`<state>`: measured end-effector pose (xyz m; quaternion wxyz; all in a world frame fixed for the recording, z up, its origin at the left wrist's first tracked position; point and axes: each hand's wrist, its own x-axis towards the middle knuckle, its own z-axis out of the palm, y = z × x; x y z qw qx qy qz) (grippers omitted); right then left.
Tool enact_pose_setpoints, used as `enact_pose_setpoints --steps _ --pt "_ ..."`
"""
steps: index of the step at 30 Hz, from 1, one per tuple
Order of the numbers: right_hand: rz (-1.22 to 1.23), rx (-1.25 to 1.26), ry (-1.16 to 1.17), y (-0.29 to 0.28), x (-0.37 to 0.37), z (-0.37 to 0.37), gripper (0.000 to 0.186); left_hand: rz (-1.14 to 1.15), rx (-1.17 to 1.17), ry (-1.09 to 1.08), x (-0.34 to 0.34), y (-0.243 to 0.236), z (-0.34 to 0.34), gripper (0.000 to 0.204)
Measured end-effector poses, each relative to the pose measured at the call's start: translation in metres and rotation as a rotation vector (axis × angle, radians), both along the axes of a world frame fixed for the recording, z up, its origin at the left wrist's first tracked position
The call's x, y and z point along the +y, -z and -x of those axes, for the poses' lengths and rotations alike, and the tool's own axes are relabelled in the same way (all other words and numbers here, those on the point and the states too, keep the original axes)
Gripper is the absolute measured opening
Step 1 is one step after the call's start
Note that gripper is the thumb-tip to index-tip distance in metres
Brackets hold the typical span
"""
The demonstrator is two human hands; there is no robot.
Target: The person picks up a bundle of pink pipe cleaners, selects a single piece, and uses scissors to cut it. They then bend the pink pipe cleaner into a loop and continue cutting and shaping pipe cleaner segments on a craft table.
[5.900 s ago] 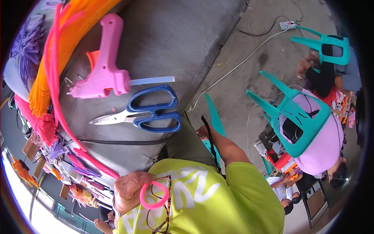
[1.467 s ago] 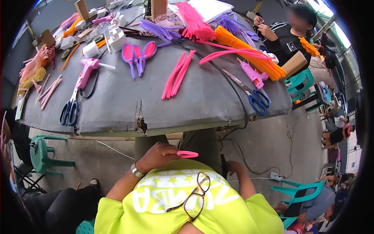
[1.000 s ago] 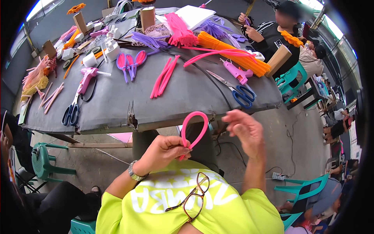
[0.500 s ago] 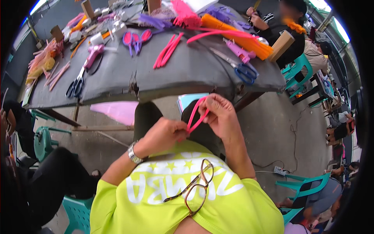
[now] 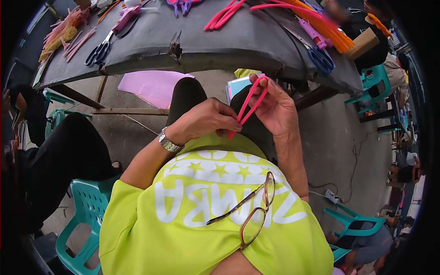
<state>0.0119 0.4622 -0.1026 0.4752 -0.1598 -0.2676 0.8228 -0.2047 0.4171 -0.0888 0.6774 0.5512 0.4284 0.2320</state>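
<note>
My left hand [image 5: 208,120] pinches the lower end of a pink bendable loop [image 5: 246,101], just above my shirt. My right hand [image 5: 275,107] grips the loop's upper end, its fingertips curled around it, and the loop is drawn out long and narrow between them over my lap. Eyeglasses [image 5: 253,224] hang from the collar of my yellow-green shirt. Beyond my hands on the grey table [image 5: 151,46] lie pink stems [image 5: 222,18], an orange bundle [image 5: 339,39], blue-handled scissors at left [image 5: 97,55] and right [image 5: 321,59], and pink glue guns [image 5: 126,18].
The table edge is torn. Pink sheets [image 5: 142,85] lie beneath it. A neighbour's dark-clad leg [image 5: 73,151] and a teal chair [image 5: 78,215] are at left. Other people [image 5: 366,32], more chairs [image 5: 353,220] and floor cords [image 5: 348,192] are at right.
My right hand has risen from my side to take the loop, now pulled narrower. Both hands moved up. The view swung round to the table, which has since shifted toward the frame's top.
</note>
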Motion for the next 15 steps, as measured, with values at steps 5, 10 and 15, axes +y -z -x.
enact_pose_setpoints --steps 5,10,15 --pt "-0.099 -0.295 0.101 -0.008 -0.006 0.007 0.020 0.034 0.034 0.015 -0.002 0.001 0.002 0.017" --pt "-0.217 -0.455 0.170 -0.007 -0.004 0.012 0.021 0.022 0.083 0.007 -0.004 0.006 0.000 0.017" --pt "-0.254 -0.482 0.243 -0.006 -0.004 0.020 0.022 0.038 0.083 -0.028 -0.007 0.009 0.001 0.017"
